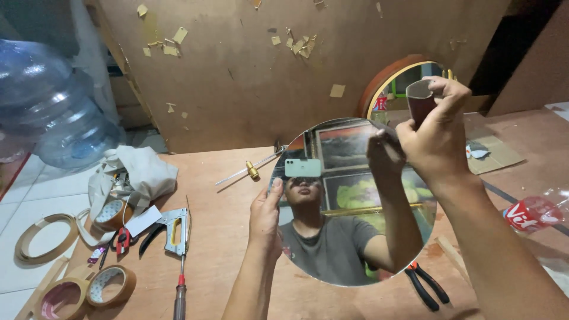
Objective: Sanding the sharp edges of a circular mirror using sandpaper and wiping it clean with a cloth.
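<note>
Head view looks down on both hands at a round mirror (355,201) held tilted above a wooden worktop (225,237). Left hand (267,216) grips the mirror's left edge, thumb laid over the glass. Right hand (435,139) is at the upper right edge, fingers closed around a folded dark brown sheet (421,101), seemingly sandpaper, pressed to the rim. Mirror glass reflects the person and framed pictures behind. Under the lower right edge lie red-and-black pliers (427,284). Left of the mirror sit a staple gun (175,228), a red-handled screwdriver (181,284), tape rolls (112,284) and a white cloth (142,169). A brass-tipped rod (249,172) lies near the upper left edge. A large blue water jug (53,106) stands far left, well apart.
</note>
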